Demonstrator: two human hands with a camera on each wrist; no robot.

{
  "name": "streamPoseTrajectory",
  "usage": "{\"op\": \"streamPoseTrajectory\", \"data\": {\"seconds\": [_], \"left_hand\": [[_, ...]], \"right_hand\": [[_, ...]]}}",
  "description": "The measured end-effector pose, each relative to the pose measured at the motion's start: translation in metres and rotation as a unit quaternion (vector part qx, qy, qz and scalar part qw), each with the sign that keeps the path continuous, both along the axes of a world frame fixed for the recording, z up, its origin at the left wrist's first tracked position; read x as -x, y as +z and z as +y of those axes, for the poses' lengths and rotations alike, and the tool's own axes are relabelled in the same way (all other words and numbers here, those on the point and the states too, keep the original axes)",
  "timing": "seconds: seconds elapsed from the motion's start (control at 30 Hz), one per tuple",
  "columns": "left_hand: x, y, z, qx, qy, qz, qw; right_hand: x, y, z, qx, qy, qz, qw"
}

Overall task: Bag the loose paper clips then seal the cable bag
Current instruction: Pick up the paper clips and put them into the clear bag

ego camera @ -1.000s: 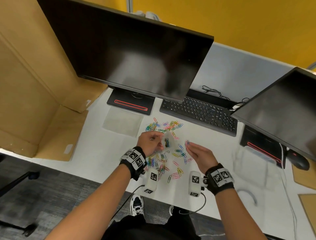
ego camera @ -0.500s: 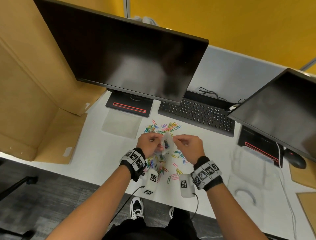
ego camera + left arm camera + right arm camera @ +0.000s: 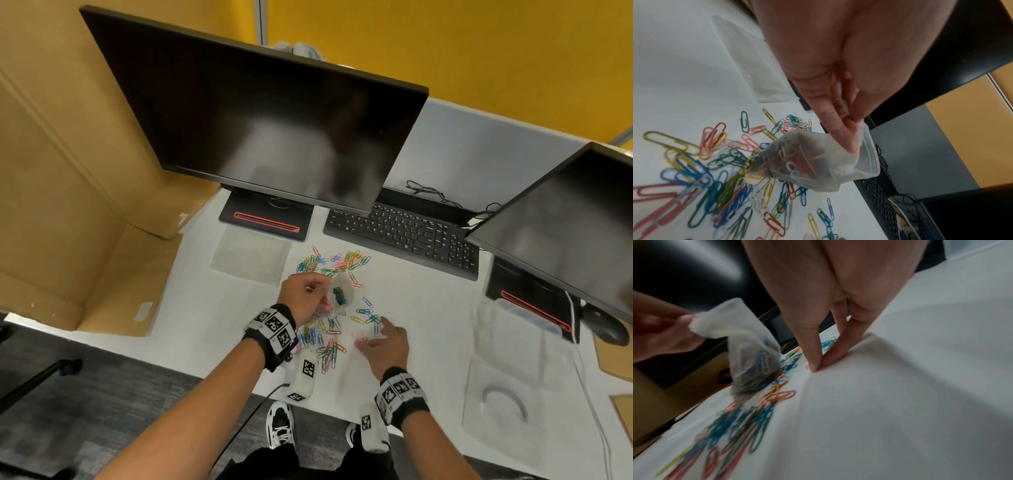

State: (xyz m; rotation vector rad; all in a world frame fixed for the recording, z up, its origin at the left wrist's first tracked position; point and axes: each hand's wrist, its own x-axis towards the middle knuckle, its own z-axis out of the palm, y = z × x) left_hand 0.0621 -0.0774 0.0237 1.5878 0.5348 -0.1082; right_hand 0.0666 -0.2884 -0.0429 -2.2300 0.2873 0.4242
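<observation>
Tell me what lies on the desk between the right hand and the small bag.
In the head view, loose paper clips lie between the right hand and the small bag.

White desk (image 3: pixel 219 308) under scattered paper clips (image 3: pixel 329 346), keyboard (image 3: pixel 400 236), clear bags (image 3: pixel 513 387).

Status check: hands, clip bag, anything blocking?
Left hand pinches small bag, partly filled. Right hand fingertips down at loose clips. Many clips unbagged; nothing blocking.

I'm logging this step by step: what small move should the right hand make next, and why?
Probably close the right hand's fingertips on a clip beneath them and lift it toward the small bag. The left hand pinches that bag by its rim above the desk, partly filled, while many paper clips lie loose.
</observation>
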Motion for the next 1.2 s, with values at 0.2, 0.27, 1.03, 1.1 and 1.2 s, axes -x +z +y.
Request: {"op": "streamPoseTrajectory", "data": {"seconds": [0.2, 0.27, 1.03, 1.1, 1.2], "left_hand": [[-0.002, 0.001, 0.004, -0.032, -0.019, -0.002, 0.999], [-0.001, 0.001, 0.004, -0.027, -0.016, 0.0, 1.0], [-0.009, -0.001, -0.001, -0.073, -0.01, 0.004, 0.997], [-0.01, -0.003, -0.003, -0.084, -0.015, 0.005, 0.996], [-0.012, -0.001, -0.009, -0.093, -0.019, 0.002, 0.995]], "right_hand": [[-0.04, 0.004, 0.01, 0.039, 0.033, -0.041, 0.998], [-0.046, 0.003, 0.006, 0.144, 0.099, -0.068, 0.982], [-0.066, 0.034, -0.008, -0.17, -0.045, 0.04, 0.984], [-0.068, 0.061, 0.0, -0.355, -0.084, 0.101, 0.926], [-0.067, 0.091, 0.018, -0.433, -0.023, 0.129, 0.892]]}}
